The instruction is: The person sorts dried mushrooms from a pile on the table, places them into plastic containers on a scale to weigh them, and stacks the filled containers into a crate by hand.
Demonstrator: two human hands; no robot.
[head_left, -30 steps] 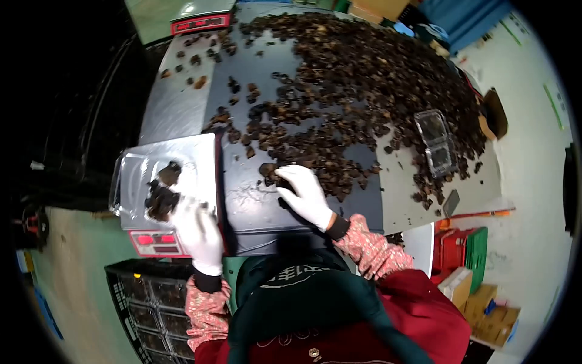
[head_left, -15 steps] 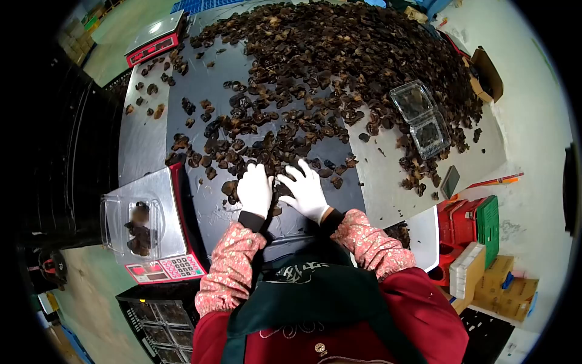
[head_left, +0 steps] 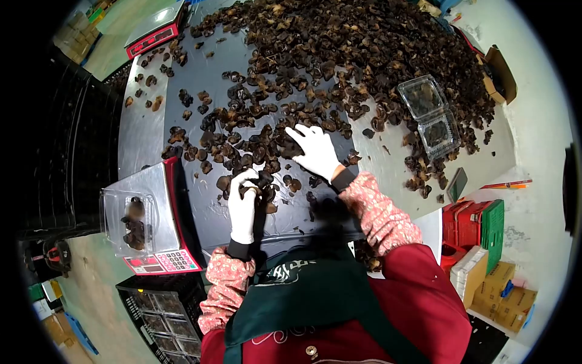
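Dark brown wood ear mushrooms (head_left: 242, 112) lie scattered on the grey sheet in front of me. My left hand (head_left: 242, 212), in a white glove, has its fingers curled around a dark wood ear mushroom (head_left: 264, 178) near the table's front edge. Farther forward and to the right, my right hand (head_left: 317, 153), gloved too, lies over the loose mushrooms with its fingers stretched and apart. Its fingertips touch the pieces, and part of what lies under the palm is hidden.
A scale (head_left: 151, 212) at left carries a clear plastic box (head_left: 112, 212) with mushrooms inside. Another open clear box (head_left: 438, 136) stands on the right beside the big heap (head_left: 364, 42). A second scale (head_left: 154, 33) sits far left. Red and green crates (head_left: 473, 221) stand right.
My right hand has moved forward and slightly right, onto mushrooms farther away. My left hand has shifted a little back and left, its fingers now curled around a mushroom.
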